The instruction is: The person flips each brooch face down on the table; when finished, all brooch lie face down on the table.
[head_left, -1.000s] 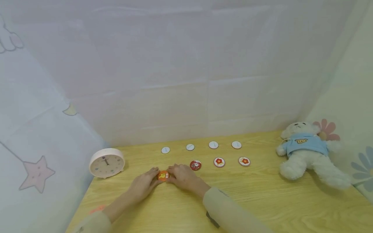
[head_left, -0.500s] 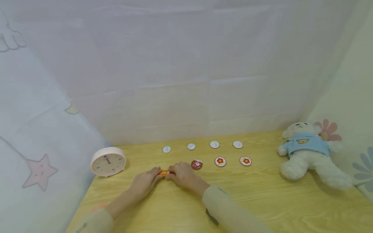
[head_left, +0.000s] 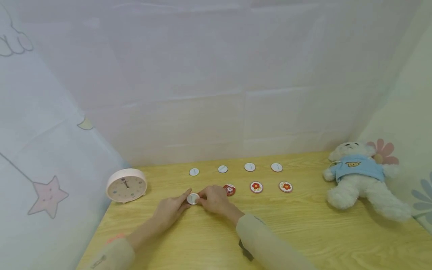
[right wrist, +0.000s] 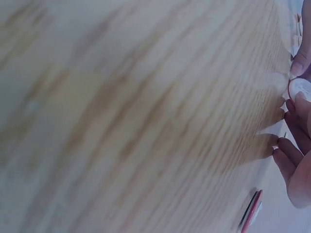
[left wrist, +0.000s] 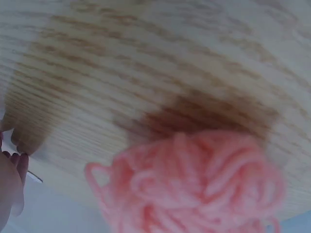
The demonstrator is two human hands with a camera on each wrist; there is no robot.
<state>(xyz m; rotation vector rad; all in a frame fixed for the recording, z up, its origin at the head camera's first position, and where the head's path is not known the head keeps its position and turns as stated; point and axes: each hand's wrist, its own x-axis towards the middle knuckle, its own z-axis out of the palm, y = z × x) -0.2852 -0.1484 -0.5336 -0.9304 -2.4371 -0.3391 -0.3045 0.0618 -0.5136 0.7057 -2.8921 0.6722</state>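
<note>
A small round picture disc [head_left: 193,198] is between the two hands in the head view, its white side facing the camera. My right hand [head_left: 215,198] pinches the disc's right edge, the thumb lying on the white face in the right wrist view. My left hand [head_left: 170,210] is at the disc's left edge, its index finger extended and its thumb nearer the camera. In the right wrist view the left thumb [right wrist: 300,63] touches or nearly touches the rim. A red picture disc [head_left: 230,189] lies just beyond the right hand.
Several white-faced discs [head_left: 249,167] form a back row. Two flower discs [head_left: 256,187] lie right of the red one. A clock [head_left: 126,186] stands left, a plush bear [head_left: 359,176] sits right. Pink yarn [left wrist: 194,184] hangs by the left wrist camera.
The disc between the hands has turned over: its orange printed face showed earlier, then it stood edge-on, and now its white side shows. The left index finger has straightened.
</note>
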